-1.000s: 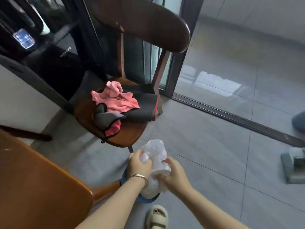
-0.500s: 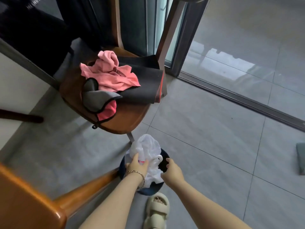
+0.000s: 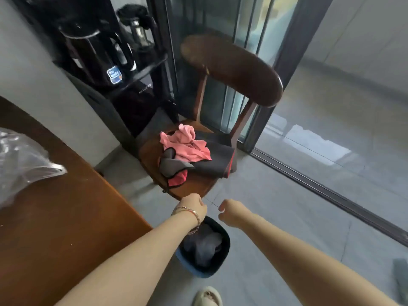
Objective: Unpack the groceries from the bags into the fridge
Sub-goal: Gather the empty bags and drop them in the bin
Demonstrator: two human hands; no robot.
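Both arms are extended forward from the near edge, side by side and apart. The left hand [image 3: 193, 207] is seen from the back, fingers curled into a fist, nothing held in it; a chain bracelet [image 3: 194, 215] is worn at the wrist. The right hand [image 3: 231, 212] is likewise curled closed, one fingernail showing on its left side, nothing gripped. Both fists are held above the floor, just beyond the bin [image 3: 194, 271] and just short of the front edge of the chair [image 3: 231, 69]. A clear plastic bag [image 3: 24, 164] lies flattened on the table [image 3: 66, 228] at the far left, partly cut off by the frame edge; its long axis runs left to right, with one drawn-out corner pointing right. Its contents cannot be made out. Pale crumpled material [image 3: 203, 246] lies inside the bin, which stands on the floor under the left wrist. A blue sticker [image 3: 114, 74] is fixed to a black appliance at the far left; its writing is too blurred to read. Faint lettering on the black item below it is also illegible. Pink cloth [image 3: 187, 144] lies over dark garments on the chair seat. A slipper [image 3: 207, 297] is seen at the near edge.
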